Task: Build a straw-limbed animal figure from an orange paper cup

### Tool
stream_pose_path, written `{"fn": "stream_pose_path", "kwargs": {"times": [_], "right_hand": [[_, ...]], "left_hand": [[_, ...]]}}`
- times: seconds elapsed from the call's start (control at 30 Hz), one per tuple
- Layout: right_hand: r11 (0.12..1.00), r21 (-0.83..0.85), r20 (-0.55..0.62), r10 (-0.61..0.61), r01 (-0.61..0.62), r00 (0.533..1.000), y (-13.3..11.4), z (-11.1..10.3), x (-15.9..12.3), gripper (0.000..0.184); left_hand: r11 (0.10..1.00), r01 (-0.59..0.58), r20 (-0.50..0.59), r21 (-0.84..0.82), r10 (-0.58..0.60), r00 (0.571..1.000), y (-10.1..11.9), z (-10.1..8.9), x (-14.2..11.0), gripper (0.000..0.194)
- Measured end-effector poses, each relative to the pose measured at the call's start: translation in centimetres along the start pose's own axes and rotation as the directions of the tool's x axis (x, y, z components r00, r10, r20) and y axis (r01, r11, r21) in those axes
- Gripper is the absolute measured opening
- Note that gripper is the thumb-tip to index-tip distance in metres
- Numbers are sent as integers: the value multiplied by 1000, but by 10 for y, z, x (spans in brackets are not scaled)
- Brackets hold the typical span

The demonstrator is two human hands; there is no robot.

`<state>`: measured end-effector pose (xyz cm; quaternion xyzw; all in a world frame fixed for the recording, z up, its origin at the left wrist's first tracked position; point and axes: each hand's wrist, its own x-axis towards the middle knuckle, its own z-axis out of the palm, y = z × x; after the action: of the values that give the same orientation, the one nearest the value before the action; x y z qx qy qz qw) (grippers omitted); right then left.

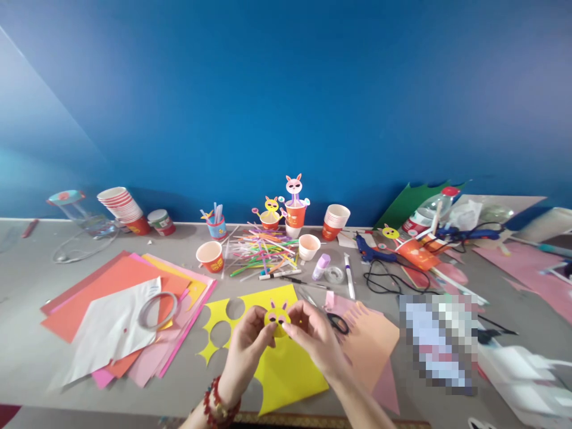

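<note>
A round yellow paper rabbit face (277,317) with upright ears and dark eyes is held over the table in the head view. My left hand (248,342), with red beads at the wrist, pinches its left edge. On the opposite edge, my right hand (315,336) has its thumb close to one eye and its fingers curled behind. Under both hands lies a yellow paper sheet (295,375) with round holes cut along its left part. Black-handled scissors (338,323) rest just right of my right hand, partly over pink and peach paper (370,342).
Coloured drinking straws (268,250) are piled mid-table before two finished rabbit cups (295,214). A blue glue gun (375,250) and its black cable lie to the right. At left, a roll of tape (157,311) rests on stacked coloured paper (102,286). Paper cups (210,256) stand around.
</note>
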<state>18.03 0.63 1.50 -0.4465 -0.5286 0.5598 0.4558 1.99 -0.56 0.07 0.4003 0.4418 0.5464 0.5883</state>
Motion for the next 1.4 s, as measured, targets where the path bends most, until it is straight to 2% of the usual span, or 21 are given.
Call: {"fn": "stream_pose_path", "kwargs": {"times": [0.17, 0.37, 0.47, 0.53, 0.6, 0.7, 0.73, 0.77, 0.9, 0.93, 1.0, 1.1, 1.2, 1.3, 1.4], "right_hand": [[998, 39, -29, 55, -54, 998, 6, 3, -2, 37], [991, 128, -80, 35, -24, 996, 10, 5, -3, 38], [996, 92, -43, 2, 2, 999, 11, 3, -8, 33], [999, 1, 0, -37, 37, 999, 10, -6, -12, 26], [987, -139, 0, -82, 81, 997, 8, -25, -13, 22], [899, -421, -120, -190, 124, 974, 3, -76, -2, 25], [811, -577, -201, -255, 96, 946, 1, -98, 5, 25], [669, -744, -269, -319, 14, 909, -1, -121, 15, 26], [480, -852, -418, -385, -208, 823, -7, -210, 62, 21], [435, -864, -435, -387, -255, 813, -7, -227, 73, 23], [347, -884, -434, -366, -312, 823, -5, -254, 94, 26], [226, -929, -352, -287, -294, 891, 1, -279, 120, 25], [146, -961, -259, -175, -235, 950, 8, -294, 140, 31], [104, -980, -176, -75, -168, 981, 14, -303, 153, 31], [91, -987, -132, -22, -129, 991, 18, -309, 160, 32]], "left_hand": [[1000, -2, 20, 11, 1, 1000, -1, 0, -1, 29], [999, 47, 20, -20, -46, 999, -5, -2, -2, 27], [992, 94, 17, -83, -93, 996, -4, -1, -1, 29], [985, 122, 8, -118, -122, 992, -3, 0, -1, 32], [982, 137, -8, -131, -139, 990, -2, 0, 0, 34], [978, 154, -32, -142, -160, 987, -3, -1, 2, 36], [976, 158, -32, -149, -165, 986, -4, -2, 2, 36], [974, 162, -24, -157, -167, 986, -4, -2, 2, 36], [969, 165, 19, -185, -164, 986, -7, 0, 0, 32], [968, 166, 24, -191, -164, 986, -7, 1, 0, 32], [966, 165, 27, -201, -163, 986, -7, 1, -1, 33], [964, 160, 17, -215, -160, 987, -7, -1, 0, 32], [960, 164, -2, -226, -169, 986, -9, -4, 2, 33], [951, 189, 8, -245, -193, 981, -9, -3, 4, 37], [945, 209, 24, -251, -210, 977, -8, -1, 6, 39]]}}
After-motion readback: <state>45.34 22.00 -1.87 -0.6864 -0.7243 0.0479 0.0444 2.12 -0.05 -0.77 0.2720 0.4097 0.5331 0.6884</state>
